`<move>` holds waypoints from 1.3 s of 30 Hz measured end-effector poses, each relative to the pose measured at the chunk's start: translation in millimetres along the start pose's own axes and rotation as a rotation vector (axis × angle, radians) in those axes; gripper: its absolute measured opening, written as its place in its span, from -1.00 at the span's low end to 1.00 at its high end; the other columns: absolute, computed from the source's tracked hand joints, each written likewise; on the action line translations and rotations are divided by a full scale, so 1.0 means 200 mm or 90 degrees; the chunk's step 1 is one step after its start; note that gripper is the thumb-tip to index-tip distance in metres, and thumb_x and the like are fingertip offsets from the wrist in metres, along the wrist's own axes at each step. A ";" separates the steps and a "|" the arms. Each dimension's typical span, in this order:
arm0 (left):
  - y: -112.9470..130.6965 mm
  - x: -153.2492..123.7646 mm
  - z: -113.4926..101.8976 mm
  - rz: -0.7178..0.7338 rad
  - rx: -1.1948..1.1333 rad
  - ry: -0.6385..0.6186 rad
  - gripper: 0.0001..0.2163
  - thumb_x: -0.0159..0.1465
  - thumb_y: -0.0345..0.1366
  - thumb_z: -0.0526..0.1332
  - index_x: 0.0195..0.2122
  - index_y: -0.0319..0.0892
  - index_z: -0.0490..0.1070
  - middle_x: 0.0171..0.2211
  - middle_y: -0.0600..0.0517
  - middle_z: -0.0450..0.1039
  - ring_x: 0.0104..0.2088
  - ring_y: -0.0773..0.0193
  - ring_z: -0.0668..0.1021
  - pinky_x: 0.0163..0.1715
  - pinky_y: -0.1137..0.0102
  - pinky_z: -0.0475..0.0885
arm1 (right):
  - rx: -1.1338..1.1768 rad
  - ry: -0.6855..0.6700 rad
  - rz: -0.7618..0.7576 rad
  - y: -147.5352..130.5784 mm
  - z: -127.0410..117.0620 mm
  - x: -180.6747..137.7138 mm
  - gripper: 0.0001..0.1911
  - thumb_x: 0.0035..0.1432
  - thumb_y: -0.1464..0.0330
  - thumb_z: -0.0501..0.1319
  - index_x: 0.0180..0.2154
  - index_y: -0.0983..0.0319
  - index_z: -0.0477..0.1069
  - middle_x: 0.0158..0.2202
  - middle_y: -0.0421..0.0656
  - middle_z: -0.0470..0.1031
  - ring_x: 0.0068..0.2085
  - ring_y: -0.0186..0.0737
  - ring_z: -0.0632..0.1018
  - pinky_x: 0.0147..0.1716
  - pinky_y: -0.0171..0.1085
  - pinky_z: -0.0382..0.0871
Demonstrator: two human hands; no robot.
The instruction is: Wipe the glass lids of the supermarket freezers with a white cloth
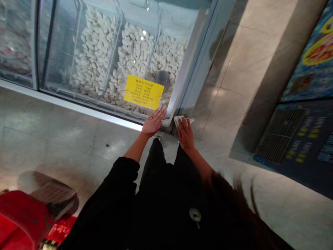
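My left hand [153, 123] lies flat with its fingers stretched out on the glass lid [78, 45] of a chest freezer, just below a yellow sign [143, 92] stuck on the glass. My right hand [185, 133] is closed on a crumpled white cloth [182, 119] and presses it against the freezer's near corner frame [179, 93]. Under the glass lie several wire baskets of white frozen dumplings [132, 52]. Both sleeves are black and pushed up the forearms.
A tiled floor [52, 128] runs along the freezer's front. A red basket or cart [23, 218] stands at the lower left. To the right are a grey pillar base [262, 104] and a dark cabinet with a vent grille [281, 135].
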State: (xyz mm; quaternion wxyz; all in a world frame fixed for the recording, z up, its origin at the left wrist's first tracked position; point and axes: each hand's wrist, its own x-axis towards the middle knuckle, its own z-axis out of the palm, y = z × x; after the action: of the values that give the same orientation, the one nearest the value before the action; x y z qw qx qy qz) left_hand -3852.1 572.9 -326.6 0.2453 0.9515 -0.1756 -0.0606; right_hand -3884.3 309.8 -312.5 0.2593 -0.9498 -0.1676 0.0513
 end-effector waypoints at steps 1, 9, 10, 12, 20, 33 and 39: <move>-0.03 0.02 -0.01 0.035 0.013 -0.028 -0.40 0.56 -0.29 -0.03 0.61 -0.10 -0.04 0.56 -0.04 0.11 0.56 0.10 0.16 0.56 0.11 0.10 | -0.010 0.009 0.017 -0.03 0.03 -0.04 -0.39 0.54 0.37 0.00 0.53 0.12 0.15 0.54 -0.06 0.21 0.59 0.08 0.05 0.50 0.26 0.21; -0.03 0.04 -0.02 0.098 0.019 -0.070 -0.44 0.58 -0.31 -0.08 0.58 -0.18 0.06 0.57 -0.05 0.06 0.57 0.15 0.13 0.56 0.18 0.05 | -0.059 0.013 0.162 -0.13 0.15 -0.26 -0.39 0.53 0.41 -0.03 0.52 0.09 0.18 0.53 -0.04 0.23 0.57 0.11 0.14 0.47 0.33 0.24; -0.02 0.04 -0.01 0.097 0.015 -0.070 -0.44 0.57 -0.32 -0.09 0.58 -0.18 0.06 0.57 -0.05 0.06 0.57 0.15 0.12 0.56 0.19 0.05 | -0.059 0.022 0.178 -0.16 0.17 -0.24 -0.38 0.53 0.41 -0.04 0.53 0.11 0.16 0.54 -0.03 0.20 0.58 0.10 0.09 0.48 0.33 0.22; -0.03 0.04 -0.02 0.099 0.010 -0.072 -0.44 0.56 -0.33 -0.09 0.58 -0.21 0.06 0.58 -0.06 0.06 0.57 0.16 0.11 0.56 0.19 0.04 | -0.060 0.033 0.197 -0.21 0.22 -0.21 -0.37 0.52 0.42 -0.05 0.54 0.14 0.14 0.56 -0.04 0.16 0.60 0.08 0.00 0.50 0.32 0.18; -0.04 0.05 -0.02 0.103 -0.023 -0.072 -0.44 0.56 -0.38 -0.05 0.57 -0.29 0.03 0.59 -0.08 -0.01 0.58 0.17 0.08 0.57 0.15 0.00 | -0.042 0.049 0.199 -0.26 0.29 -0.32 -0.45 0.56 0.33 -0.07 0.46 0.06 0.31 0.47 -0.09 0.34 0.59 0.01 0.08 0.52 0.23 0.18; -0.03 0.01 -0.04 0.087 0.003 -0.019 -0.45 0.54 -0.39 -0.05 0.54 -0.32 0.10 0.57 -0.11 0.05 0.58 0.19 0.11 0.57 0.18 0.01 | -0.061 0.104 0.128 -0.28 0.28 -0.21 -0.39 0.53 0.43 -0.01 0.51 0.04 0.19 0.53 -0.13 0.24 0.59 -0.01 0.07 0.52 0.18 0.20; -0.08 -0.03 -0.13 0.022 -0.003 0.008 -0.46 0.54 -0.39 -0.06 0.53 -0.29 0.12 0.56 -0.14 0.08 0.58 0.17 0.10 0.57 0.17 0.03 | -0.046 0.095 0.054 -0.31 0.23 0.14 -0.40 0.50 0.51 -0.01 0.48 0.23 0.24 0.52 -0.01 0.26 0.60 -0.12 0.06 0.56 -0.02 0.12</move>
State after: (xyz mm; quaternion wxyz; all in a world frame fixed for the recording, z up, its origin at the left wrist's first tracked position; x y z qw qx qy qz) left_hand -3848.5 598.8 -311.9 0.2495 0.9481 -0.1907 -0.0507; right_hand -3885.2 391.7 -320.6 0.2342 -0.9659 -0.1092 -0.0151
